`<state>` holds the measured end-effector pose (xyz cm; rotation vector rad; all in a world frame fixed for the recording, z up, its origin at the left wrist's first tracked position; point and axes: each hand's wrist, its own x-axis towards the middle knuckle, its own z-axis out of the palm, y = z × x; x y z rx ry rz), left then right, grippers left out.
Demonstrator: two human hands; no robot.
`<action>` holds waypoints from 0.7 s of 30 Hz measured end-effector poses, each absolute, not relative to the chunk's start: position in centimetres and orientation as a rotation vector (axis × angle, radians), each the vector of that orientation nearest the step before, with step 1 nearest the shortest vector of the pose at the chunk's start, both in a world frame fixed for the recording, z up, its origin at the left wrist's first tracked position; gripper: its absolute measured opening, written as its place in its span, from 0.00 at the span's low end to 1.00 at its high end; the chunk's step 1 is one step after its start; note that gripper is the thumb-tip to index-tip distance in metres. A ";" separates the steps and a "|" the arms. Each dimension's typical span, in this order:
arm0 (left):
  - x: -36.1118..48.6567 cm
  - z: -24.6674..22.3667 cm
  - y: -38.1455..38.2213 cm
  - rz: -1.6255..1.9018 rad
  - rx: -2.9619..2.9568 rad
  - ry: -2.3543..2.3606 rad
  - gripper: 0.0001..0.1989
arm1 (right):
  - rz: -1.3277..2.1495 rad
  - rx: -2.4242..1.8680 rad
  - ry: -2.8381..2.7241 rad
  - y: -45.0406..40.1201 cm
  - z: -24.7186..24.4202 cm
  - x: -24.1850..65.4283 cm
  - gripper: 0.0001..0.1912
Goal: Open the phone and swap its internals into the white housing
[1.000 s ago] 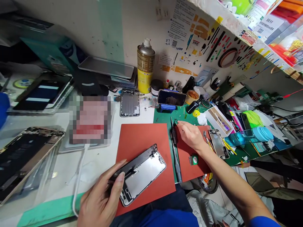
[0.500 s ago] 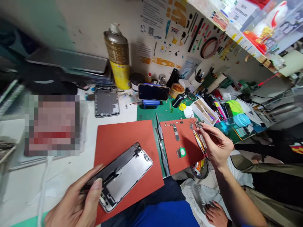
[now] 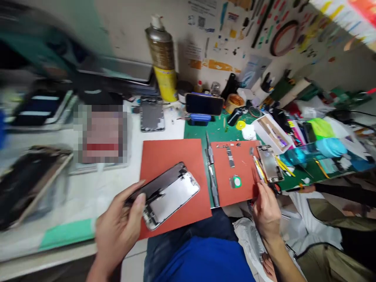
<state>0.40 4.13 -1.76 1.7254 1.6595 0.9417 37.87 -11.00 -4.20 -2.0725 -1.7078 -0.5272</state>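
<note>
Holding phone part [image 3: 176, 197], left grip [image 3: 121, 222].

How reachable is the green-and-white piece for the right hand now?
Probably yes: the right hand is by the edge of the right red mat, and nothing visible stands between it and the green-and-white piece. Can't tell whether it holds something.

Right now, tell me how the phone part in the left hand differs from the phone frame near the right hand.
The phone part is held in the left hand; the phone frame lies on the bench. The phone part shows black and bright silver; the phone frame is mostly grey. Both are oblong.
</note>
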 end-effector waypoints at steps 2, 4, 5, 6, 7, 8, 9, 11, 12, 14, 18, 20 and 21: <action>0.5 -1.5 4.1 0.968 1.704 1.580 0.22 | -0.603 -2.124 -1.725 -11.0 -4.4 37.9 0.28; 0.5 -1.5 4.2 0.973 1.713 1.552 0.19 | -0.666 -2.169 -1.742 -10.7 -4.3 38.0 0.23; 0.5 -1.4 4.3 0.972 1.723 1.532 0.18 | -0.684 -2.185 -1.746 -10.6 -4.2 38.1 0.21; 0.5 -1.4 4.3 0.977 1.733 1.520 0.17 | -0.695 -2.197 -1.745 -10.4 -4.1 38.1 0.20; 0.5 -1.3 4.3 0.983 1.743 1.510 0.16 | -0.700 -2.206 -1.743 -10.2 -3.9 38.1 0.18; 0.5 -1.3 4.3 0.991 1.753 1.500 0.16 | -0.702 -2.211 -1.742 -10.1 -3.8 38.2 0.17; 0.5 -1.2 4.3 1.002 1.761 1.493 0.16 | -0.705 -2.210 -1.747 -10.0 -3.7 38.2 0.16; 0.5 -1.2 4.2 1.017 1.776 1.473 0.16 | -0.712 -2.197 -1.772 -9.9 -3.5 38.4 0.15; 0.5 -1.2 4.2 1.020 1.783 1.462 0.16 | -0.713 -2.185 -1.787 -9.9 -3.5 38.5 0.14; 0.5 -1.1 4.2 1.017 1.795 1.446 0.16 | -0.715 -2.164 -1.810 -9.9 -3.4 38.7 0.14; 0.4 -1.1 4.3 0.994 1.805 1.443 0.16 | -0.759 -2.154 -1.848 -9.6 -3.2 38.9 0.14; 0.4 -1.1 4.3 0.999 1.806 1.444 0.16 | -0.759 -2.168 -1.828 -9.3 -2.6 38.4 0.14; 0.4 -1.2 4.3 1.008 1.809 1.441 0.16 | -0.741 -2.175 -1.798 -9.2 -2.2 38.0 0.13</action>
